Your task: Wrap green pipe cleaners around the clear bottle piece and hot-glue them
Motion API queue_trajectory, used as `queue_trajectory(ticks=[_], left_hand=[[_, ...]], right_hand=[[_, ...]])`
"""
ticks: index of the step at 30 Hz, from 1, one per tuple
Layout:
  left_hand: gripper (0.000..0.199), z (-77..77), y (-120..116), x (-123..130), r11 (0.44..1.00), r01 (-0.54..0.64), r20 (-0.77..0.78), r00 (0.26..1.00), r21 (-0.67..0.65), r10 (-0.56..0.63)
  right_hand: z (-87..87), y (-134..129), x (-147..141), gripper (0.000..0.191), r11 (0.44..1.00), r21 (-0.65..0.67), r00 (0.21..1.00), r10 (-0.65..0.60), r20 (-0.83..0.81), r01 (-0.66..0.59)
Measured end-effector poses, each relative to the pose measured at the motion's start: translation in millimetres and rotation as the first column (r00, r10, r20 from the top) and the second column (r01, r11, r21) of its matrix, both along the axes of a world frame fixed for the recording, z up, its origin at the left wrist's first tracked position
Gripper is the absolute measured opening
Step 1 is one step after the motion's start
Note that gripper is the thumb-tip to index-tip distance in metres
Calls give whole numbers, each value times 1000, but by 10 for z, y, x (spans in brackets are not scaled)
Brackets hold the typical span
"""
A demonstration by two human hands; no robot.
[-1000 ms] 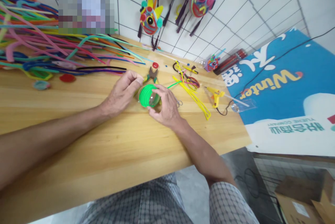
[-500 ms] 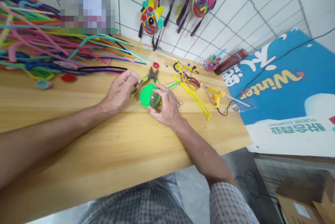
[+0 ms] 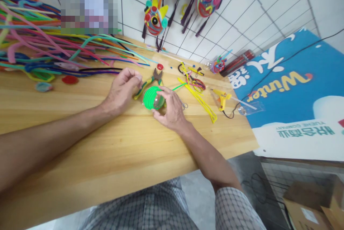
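A clear ball [image 3: 152, 98], wrapped on its left side in coils of green pipe cleaner, is in my right hand [image 3: 172, 110]. My right thumb and fingers curve round its bare right side, and a green strand runs from it up to the right. Left of the ball, my left hand [image 3: 124, 88] is closed with thumb and fingertips together; what they pinch, if anything, is too small to make out. Pliers [image 3: 158, 75] with green and yellow handles lie just behind the ball, partly hidden by it.
Many coloured pipe cleaners [image 3: 88, 49] cover the back left of the wooden table [image 3: 113, 165]. Yellow strips [image 3: 200, 101], a yellow glue gun [image 3: 222, 100] and small scissors [image 3: 184, 105] lie to the right. Decorated balls [image 3: 155, 20] hang behind. A blue banner [image 3: 290, 68] stands at the right.
My left hand has shifted slightly to the left, a little away from the ball. My right hand and the ball have hardly moved.
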State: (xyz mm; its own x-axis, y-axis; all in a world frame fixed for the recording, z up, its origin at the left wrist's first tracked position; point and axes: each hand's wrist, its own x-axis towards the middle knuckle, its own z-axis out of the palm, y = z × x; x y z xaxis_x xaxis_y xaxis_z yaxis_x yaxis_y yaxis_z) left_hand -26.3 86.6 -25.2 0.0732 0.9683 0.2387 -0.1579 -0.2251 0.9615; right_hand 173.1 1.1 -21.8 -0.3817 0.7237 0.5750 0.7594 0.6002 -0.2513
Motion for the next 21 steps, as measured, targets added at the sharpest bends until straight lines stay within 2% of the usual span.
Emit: queue_trajectory(ticks=[3,5,7,9,12,17,19,21], left_hand=[[28,-22,77,-39,992,-102,-53,994,-76,99],[22,-61,119,-65,983,-162,-93,984,-81,155],[19,-103,141,-84,984,-178,-102,979,-25,174],[29,-132,148,-98,988,-149,-125,981,30,152],[27,-139,146,-117,991,-104,-198,973,84,119],[18,-50,72,-126,967,-128,-265,946,221,186],[19,10,-4,-113,957,-68,-315,936,280,159],[24,61,-88,-92,949,49,-392,916,311,81]], right_hand=[[-4,3,3,60,1000,13,1000,16,-11,-16],[-5,4,3,60,1000,25,1000,10,-6,-10],[-5,4,1,61,1000,16,1000,1,-2,-1],[-4,2,-1,61,1000,-5,1000,0,-10,0],[-1,0,-3,60,1000,-8,1000,-3,-4,3],[-2,4,-2,60,1000,18,1000,-12,22,12],[-2,4,-2,61,1000,7,1000,-3,7,3],[1,3,-3,62,1000,-10,1000,9,-10,-9]])
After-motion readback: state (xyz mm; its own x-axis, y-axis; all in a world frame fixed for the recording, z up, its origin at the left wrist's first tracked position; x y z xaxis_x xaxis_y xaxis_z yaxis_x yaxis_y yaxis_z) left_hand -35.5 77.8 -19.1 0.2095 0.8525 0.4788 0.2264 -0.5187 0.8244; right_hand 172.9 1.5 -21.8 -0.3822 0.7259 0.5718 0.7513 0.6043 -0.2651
